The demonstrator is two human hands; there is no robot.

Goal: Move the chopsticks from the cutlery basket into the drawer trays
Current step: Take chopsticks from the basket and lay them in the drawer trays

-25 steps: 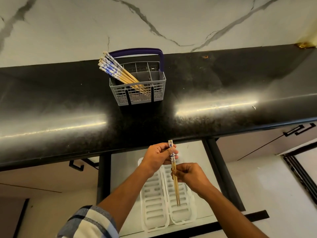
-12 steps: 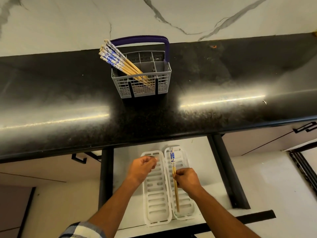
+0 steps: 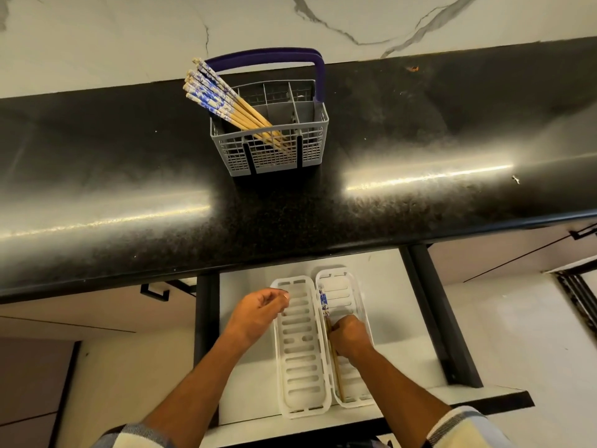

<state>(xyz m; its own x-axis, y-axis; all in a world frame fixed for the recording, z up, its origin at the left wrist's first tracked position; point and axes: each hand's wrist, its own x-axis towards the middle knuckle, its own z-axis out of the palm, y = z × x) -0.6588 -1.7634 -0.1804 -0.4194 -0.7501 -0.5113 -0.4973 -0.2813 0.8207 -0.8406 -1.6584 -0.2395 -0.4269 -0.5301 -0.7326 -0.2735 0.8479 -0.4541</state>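
Note:
A grey cutlery basket [image 3: 274, 156] with a purple handle stands on the black counter. Several bamboo chopsticks with blue-and-white tops [image 3: 223, 103] lean out of its left side. Below, in the open drawer, two white slotted trays lie side by side: the left tray [image 3: 300, 350] holds nothing, and the right tray [image 3: 347, 286] holds a pair of chopsticks [image 3: 324, 302] along its left wall. My right hand [image 3: 349, 339] is closed on that pair, low in the right tray. My left hand [image 3: 258, 313] hovers at the left tray's rim, fingers loosely curled, holding nothing.
The black stone counter [image 3: 420, 189] overhangs the back of the white drawer [image 3: 403, 318]. Dark drawer rails [image 3: 439, 318] run along both sides. A marble wall rises behind the counter. Cabinet fronts with black handles [image 3: 155, 291] flank the drawer.
My left hand let go of the chopstick pair and moved left. My right hand lowered the pair into the right tray.

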